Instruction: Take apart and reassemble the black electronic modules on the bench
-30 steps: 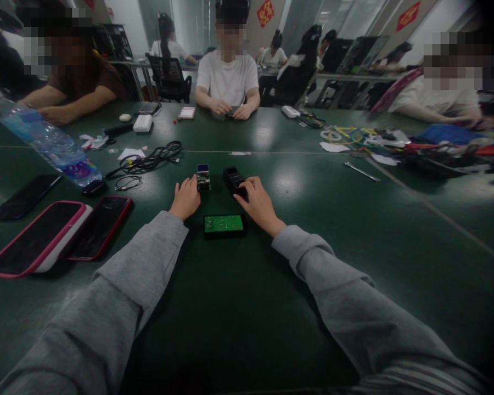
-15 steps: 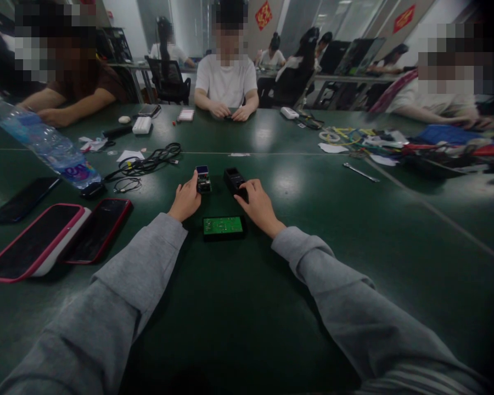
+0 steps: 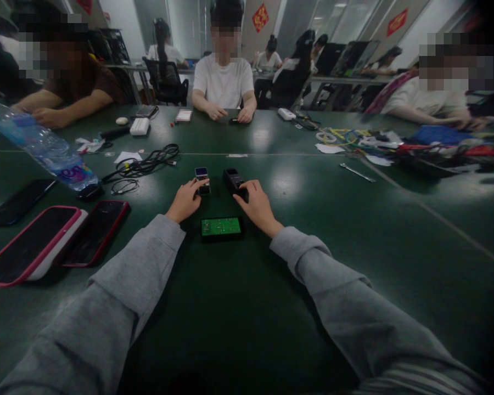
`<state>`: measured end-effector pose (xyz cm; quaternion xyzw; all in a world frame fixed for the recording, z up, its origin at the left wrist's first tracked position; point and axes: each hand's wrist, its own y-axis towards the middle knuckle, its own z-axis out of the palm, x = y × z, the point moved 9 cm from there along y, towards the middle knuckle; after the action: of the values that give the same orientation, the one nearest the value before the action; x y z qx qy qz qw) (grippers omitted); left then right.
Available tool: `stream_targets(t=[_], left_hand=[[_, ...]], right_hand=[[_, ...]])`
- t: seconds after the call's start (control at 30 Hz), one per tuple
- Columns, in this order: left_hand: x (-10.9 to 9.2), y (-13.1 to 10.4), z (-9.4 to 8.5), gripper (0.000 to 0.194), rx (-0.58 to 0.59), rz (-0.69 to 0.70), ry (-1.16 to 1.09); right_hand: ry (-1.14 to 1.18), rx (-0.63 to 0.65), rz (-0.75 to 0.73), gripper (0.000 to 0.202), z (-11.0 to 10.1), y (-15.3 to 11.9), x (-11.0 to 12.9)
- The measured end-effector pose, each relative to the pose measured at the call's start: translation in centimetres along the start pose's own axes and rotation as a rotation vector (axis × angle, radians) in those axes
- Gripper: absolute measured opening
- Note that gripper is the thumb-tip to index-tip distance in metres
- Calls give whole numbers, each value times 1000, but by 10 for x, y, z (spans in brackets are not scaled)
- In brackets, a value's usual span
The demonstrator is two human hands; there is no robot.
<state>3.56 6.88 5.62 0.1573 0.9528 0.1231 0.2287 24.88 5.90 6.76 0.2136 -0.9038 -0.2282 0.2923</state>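
Observation:
My left hand (image 3: 185,199) rests over the lower part of a small circuit module (image 3: 201,173) with a little screen, its index finger stretched across the board and its fingers apart. Just to the right, my right hand (image 3: 258,204) grips the near end of a black handheld case (image 3: 232,178) between thumb and fingers. The case lies at a slant on the green table. Nearer to me, between the two wrists, a green circuit board (image 3: 221,226) sits in a black shell. Neither hand touches it.
Phones (image 3: 35,241) and a tilted plastic bottle (image 3: 49,148) stand at the left, beside black cables (image 3: 152,159). A wrench (image 3: 357,172) and a pile of wires (image 3: 354,137) lie at the right. People sit around the table (image 3: 296,263).
My left index finger has moved from the module's left side onto its board, and the grip there has loosened. My right hand keeps its hold on the case. The view has shifted slightly.

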Motion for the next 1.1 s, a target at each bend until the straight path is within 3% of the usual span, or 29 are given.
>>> stream_targets(t=[0.23,0.53,0.67,0.77,0.87,1.0,1.1], left_hand=[[-12,-2,3,65,57,82,-5],[-10,-1,3,66,53,86,-27],[-13,-1,4,67,39,134,-37],[-14,-2,4,67,50,131,-40],[-14,-3,0,70,18,122,-67],[-11,-4,-10,74,-84,126,-108],[-5,-3,-8,76,-89,102,-126]], right_hand=[[105,-35,37,24,-2,2,-7],[-37,-8,-47,23,-2,1,6],[-40,-23,-44,29,-2,2,7],[-1,-28,-38,23,-2,4,5],[107,-77,57,23,-4,5,-9],[307,-133,336,35,1,2,-49],[348,-144,412,39,6,1,-65]])
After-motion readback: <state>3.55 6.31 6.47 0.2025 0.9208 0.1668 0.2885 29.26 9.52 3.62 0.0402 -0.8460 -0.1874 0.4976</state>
